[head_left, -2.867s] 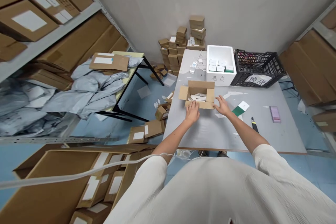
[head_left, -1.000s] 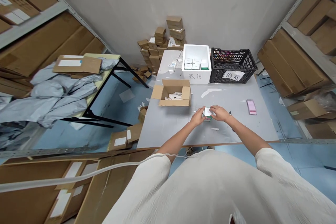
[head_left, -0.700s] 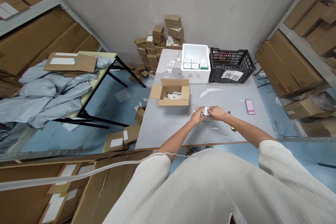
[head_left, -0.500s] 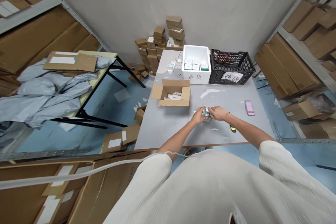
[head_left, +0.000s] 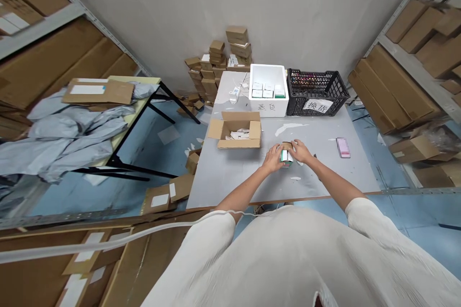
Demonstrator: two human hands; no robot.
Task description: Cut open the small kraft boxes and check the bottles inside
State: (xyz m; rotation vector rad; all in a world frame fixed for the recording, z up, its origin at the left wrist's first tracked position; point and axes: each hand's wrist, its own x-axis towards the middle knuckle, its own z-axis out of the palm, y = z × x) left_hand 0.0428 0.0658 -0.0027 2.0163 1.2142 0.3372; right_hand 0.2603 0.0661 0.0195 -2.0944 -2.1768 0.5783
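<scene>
A small green-and-white box (head_left: 286,157) stands on the grey table near its front, its top seemingly open with a brown flap at the far side. My left hand (head_left: 274,158) grips the box from the left, thumb and fingers curved against it. From the right, my right hand (head_left: 299,151) holds the box's upper edge with bent fingers. What lies inside the box is too small to make out. Left of my hands, an open cardboard box (head_left: 237,143) contains white paper or packing. My right forearm mostly covers a dark cutter.
Behind my hands stand a white foam bin (head_left: 268,108) with several small white boxes and a black plastic crate (head_left: 319,105). A phone (head_left: 343,147) lies to the right. Grey mailing bags (head_left: 75,129) cover the left table. Cardboard boxes (head_left: 209,74) are stacked by the wall.
My fingers have spread a little and shifted on the small box, whose white top and brown flap now show more. My right forearm has moved over the yellow-and-black cutter.
</scene>
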